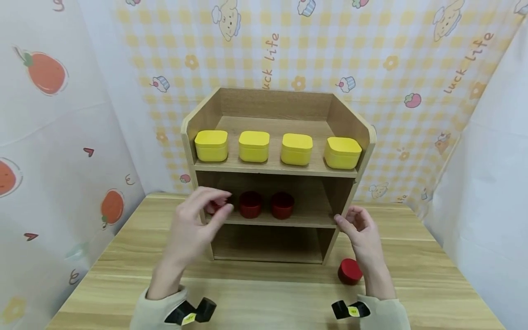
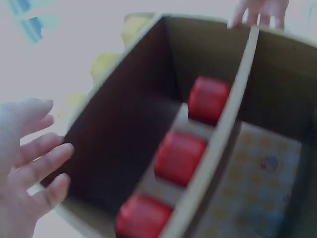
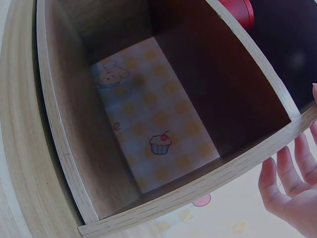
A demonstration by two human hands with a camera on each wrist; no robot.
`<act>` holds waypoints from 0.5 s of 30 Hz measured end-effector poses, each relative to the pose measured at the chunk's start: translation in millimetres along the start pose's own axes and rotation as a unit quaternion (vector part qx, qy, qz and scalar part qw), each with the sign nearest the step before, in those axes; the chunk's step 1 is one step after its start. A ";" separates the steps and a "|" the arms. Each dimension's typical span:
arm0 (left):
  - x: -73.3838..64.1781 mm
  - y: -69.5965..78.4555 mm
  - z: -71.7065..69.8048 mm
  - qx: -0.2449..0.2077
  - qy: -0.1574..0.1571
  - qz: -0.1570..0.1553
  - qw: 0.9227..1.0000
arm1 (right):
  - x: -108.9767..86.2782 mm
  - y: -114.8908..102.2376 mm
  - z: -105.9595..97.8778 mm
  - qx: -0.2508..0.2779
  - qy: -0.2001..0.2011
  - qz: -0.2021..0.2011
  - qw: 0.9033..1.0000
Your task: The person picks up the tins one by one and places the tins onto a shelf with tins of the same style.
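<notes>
My left hand hovers in front of the left end of a wooden shelf unit, its fingers apart and holding nothing. In the left wrist view, the fingers are spread near the side panel. Three round red containers stand on the middle shelf: a middle one, a right one and a left one, partly hidden by my hand. My right hand holds the unit's right side panel, thumb at the front edge and fingertips on the outside.
Several yellow lidded boxes stand in a row on the top shelf. Another red container rests on the wooden table, just beside my right wrist. Patterned cloth hangs behind the unit, with white cloth at both sides.
</notes>
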State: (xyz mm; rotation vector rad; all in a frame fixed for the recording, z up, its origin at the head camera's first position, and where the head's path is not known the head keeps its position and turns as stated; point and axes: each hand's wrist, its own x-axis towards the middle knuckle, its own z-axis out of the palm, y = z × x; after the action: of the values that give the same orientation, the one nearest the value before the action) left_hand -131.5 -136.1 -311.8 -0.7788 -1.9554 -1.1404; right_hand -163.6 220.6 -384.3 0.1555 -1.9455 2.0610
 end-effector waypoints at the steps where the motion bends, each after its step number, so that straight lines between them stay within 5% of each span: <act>1: -3.4 -5.2 -2.9 0.004 0.026 -0.011 1.000 | 0.2 0.4 -0.3 0.000 0.000 0.001 1.000; 7: -25.8 -33.6 -11.3 0.004 0.095 -0.118 0.988 | 1.6 3.2 -2.9 -0.004 -0.001 0.005 1.000; 11: -39.6 -49.8 -11.2 -0.013 0.110 -0.188 0.976 | 1.7 3.9 -3.4 -0.007 -0.001 0.005 1.000; 15: -49.6 -63.0 -8.3 -0.019 0.093 -0.241 0.966 | 0.9 3.7 -3.0 -0.006 -0.001 0.004 1.000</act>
State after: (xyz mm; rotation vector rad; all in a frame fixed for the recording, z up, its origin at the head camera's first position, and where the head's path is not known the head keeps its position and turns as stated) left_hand -151.3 -177.0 -378.4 -0.1983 -2.0200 -1.4767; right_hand -165.2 223.5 -387.8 0.1459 -1.9615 2.0559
